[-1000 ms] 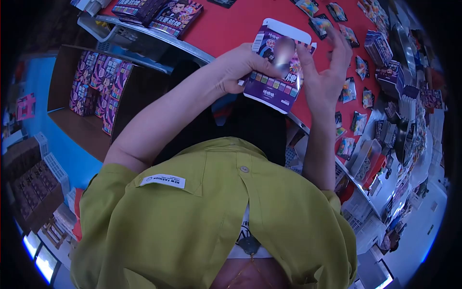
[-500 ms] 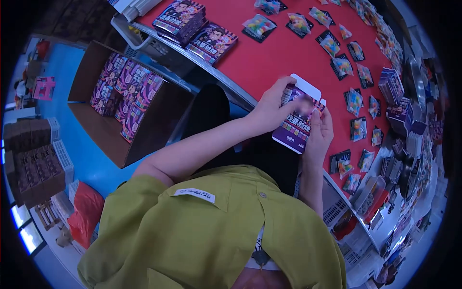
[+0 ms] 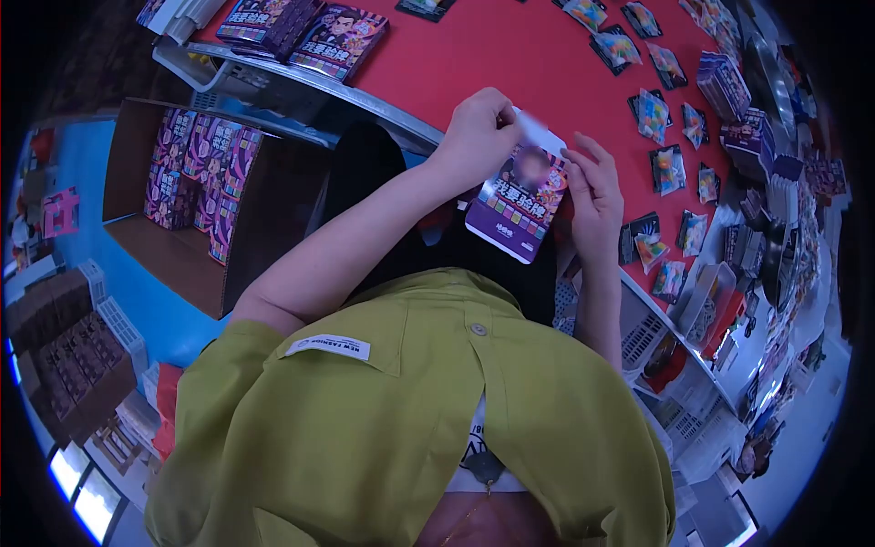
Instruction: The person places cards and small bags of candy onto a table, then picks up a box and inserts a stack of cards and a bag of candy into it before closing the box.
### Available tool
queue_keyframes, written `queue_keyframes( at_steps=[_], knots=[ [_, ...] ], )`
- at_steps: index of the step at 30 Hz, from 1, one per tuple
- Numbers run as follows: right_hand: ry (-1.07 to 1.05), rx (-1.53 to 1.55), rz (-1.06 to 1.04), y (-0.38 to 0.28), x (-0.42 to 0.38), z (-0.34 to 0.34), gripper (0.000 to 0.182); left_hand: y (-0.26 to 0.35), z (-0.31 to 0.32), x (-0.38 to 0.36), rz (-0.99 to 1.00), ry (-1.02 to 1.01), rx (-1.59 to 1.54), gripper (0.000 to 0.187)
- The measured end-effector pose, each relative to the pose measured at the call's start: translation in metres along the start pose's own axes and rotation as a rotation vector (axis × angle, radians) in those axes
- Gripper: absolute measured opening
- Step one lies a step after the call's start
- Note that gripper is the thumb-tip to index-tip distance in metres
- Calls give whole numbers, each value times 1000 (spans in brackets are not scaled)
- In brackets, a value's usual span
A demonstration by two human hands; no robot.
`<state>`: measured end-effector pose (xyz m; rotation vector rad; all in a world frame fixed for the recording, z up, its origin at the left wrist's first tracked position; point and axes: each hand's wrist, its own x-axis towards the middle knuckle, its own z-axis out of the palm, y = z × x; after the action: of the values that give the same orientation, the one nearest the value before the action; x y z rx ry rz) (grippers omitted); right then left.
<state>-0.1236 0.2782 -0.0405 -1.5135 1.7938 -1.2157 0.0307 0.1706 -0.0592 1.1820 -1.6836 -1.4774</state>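
A purple printed cardboard box (image 3: 515, 205) with pictures and large white characters is held tilted over my lap. Its white top flap (image 3: 540, 132) is up and blurred. My left hand (image 3: 478, 137) grips the box's upper left edge by the flap, fingers bent and partly hidden. My right hand (image 3: 594, 187) is at the upper right corner, thumb and a finger against the edge there, while another finger points away. What is inside the box cannot be seen.
Small bags of colourful pieces on black cards (image 3: 668, 170) lie in rows on the red table (image 3: 492, 59). Printed boxes (image 3: 337, 41) are stacked at its far left. A carton (image 3: 246, 219) of similar boxes stands at left. White baskets (image 3: 643, 337) are below the right edge.
The view has shifted, so the table's things sit further left and higher. My left hand has moved up to the flap. My right fingers have loosened and spread somewhat at the box's edge.
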Motion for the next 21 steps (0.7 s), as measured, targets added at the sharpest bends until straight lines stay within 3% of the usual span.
queue_keyframes(
  at_steps=[1,2,3,4,6,8,9,11,12,14,16,18,21],
  knots=[
    [2,-3,9,-6,-3,-5,28,-3,1,0,72,10,36,14],
    [-62,-230,-103,-17,-9,-11,35,-5,2,0,143,21,72,15],
    [-129,-455,-216,-24,-15,-15,42,-4,1,-1,138,15,70,15],
    [-131,-455,-211,-26,-23,-17,42,-2,0,1,53,-11,76,13],
    [-411,-639,-417,-26,-36,-19,54,4,-4,2,-31,-44,83,12],
    [-399,-640,-473,-14,-39,-12,51,9,-5,1,-89,-100,148,15],
    [-274,-578,-535,-12,-32,-10,50,8,-2,-3,-88,-107,147,15],
    [-71,-489,-572,-15,-19,-11,46,6,1,-14,462,213,715,24],
    [-62,-485,-569,-11,-16,-9,46,9,-10,-14,349,76,360,30],
    [55,-128,-452,-1,-12,-8,45,15,-27,-16,170,-162,-359,40],
    [18,-231,-324,-4,-7,-9,41,15,-25,-23,257,-211,-345,40],
    [-52,-12,-78,0,1,-5,38,14,-23,-26,339,-249,-331,40],
    [-97,38,-81,-6,2,-6,41,19,-21,-24,230,-207,-391,38]
  ],
)
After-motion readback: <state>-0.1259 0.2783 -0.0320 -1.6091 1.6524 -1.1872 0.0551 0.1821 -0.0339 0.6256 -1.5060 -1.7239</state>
